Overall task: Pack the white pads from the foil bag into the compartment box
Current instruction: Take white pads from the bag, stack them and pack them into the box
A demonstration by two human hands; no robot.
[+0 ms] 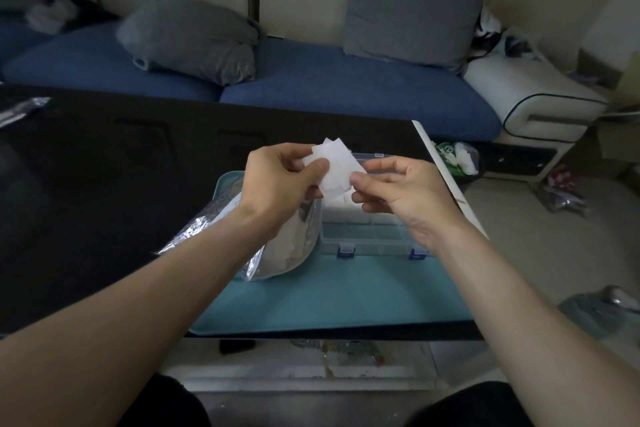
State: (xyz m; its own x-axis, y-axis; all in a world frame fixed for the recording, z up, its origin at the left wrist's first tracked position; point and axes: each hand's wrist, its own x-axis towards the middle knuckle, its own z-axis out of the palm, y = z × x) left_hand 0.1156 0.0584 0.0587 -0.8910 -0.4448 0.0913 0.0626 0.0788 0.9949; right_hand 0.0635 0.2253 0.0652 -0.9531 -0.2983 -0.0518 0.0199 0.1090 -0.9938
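We see both hands raised above the compartment box (363, 230), which serves as our landmark. The left hand (277, 180) pinches a small stack of white pads (336, 166) between thumb and curled fingers, holding it just above the far left corner of the box. The right hand (398, 191) grips the same stack from the other side, thumb on top and fingers curled beneath; how many pads the stack contains we cannot tell. The box is clear plastic with two blue latches (346, 251) on its near wall, and its lid stands open at the far side. More white pads (349, 213) already lie in its far compartments, while the near row shows none that we can make out. Directly left of the box, touching or nearly touching its wall, lies the foil bag (277, 246), its clear face up and further pads visible inside; the left forearm crosses over it. Box and bag both rest on a teal tray (329, 298), which sits at the near right corner of the dark table (104, 166). Beyond the table, behind the box, stands a blue sofa (311, 87) with two grey cushions (190, 38).
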